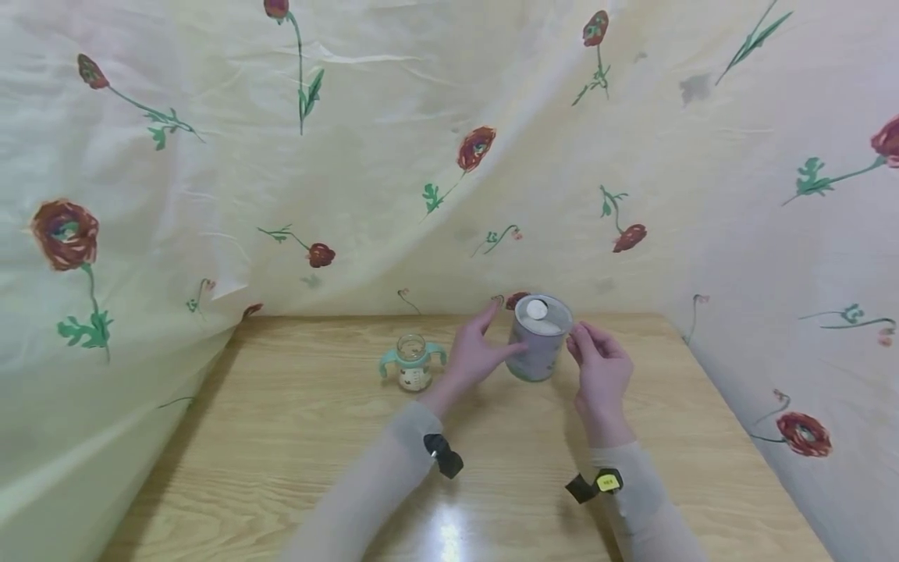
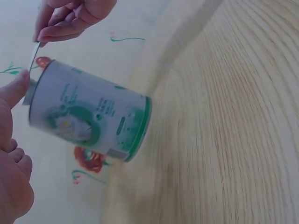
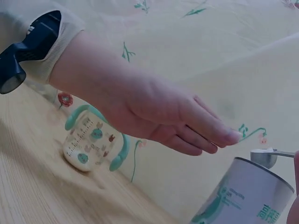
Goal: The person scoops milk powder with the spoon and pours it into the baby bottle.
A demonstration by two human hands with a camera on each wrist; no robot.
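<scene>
A cylindrical tin (image 1: pixel 537 355) with green print (image 2: pixel 84 123) stands upright on the table, its top uncovered. My right hand (image 1: pixel 602 375) pinches the thin handle of a metal measuring spoon (image 3: pixel 266 157), whose bowl sits over the tin's rim with white powder (image 1: pixel 537 309) in it. On the tin's left side, my left hand (image 1: pixel 477 355) is held with straight fingers, the thumb pointing toward the tin; it grips nothing. Only fingertips of the right hand show at the right edge of the right wrist view.
Left of the left hand stands a baby bottle (image 1: pixel 413 363) with mint-green handles and no cap on its top, pale contents in its lower part. The wooden table (image 1: pixel 316 437) ends at the back against a hanging cloth (image 1: pixel 365 172) with poppies on it.
</scene>
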